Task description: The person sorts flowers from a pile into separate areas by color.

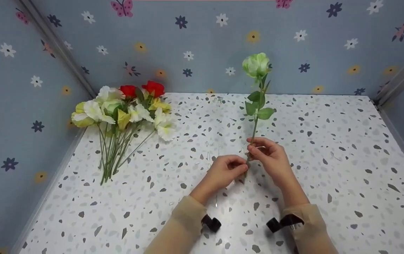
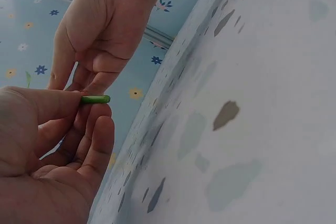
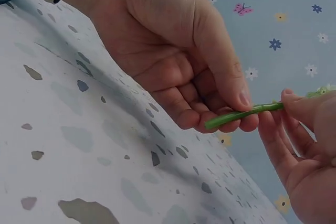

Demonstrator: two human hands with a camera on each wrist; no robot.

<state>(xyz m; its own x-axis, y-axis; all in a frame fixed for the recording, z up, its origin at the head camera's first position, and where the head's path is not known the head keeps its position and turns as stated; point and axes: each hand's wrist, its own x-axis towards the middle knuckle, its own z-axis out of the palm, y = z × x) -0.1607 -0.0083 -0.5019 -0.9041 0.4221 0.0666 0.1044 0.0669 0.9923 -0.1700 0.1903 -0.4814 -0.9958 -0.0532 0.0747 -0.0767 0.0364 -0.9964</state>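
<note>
Two beige sleeves [image 1: 179, 229] come in from the lower edge, nearest to the head camera; behind everything stand grey-blue wall panels [image 1: 173, 46], printed with small flowers and butterflies; before them lies a white terrazzo-patterned table [image 1: 346, 155]. On its left part rests a bunch of artificial flowers [image 1: 122, 120], the stems toward the person; in it are white and yellow blooms and two red roses [image 1: 153, 89] at the back.

To the right of this bunch, and well apart from it, is a single pale green artificial rose [image 1: 260, 102]; it is in both hands, with the bloom pointing away from the person. The right hand [image 1: 272, 160] pinches the stem below the leaves, between thumb and fingers; the left hand [image 1: 225, 169] pinches it lower, near the end, its thumb and forefinger clamped on the stem. At each wrist sits a black device [image 1: 212, 223]; the smallest is the green stem end [image 2: 100, 99], which shows just beyond the left fingertips.
</note>
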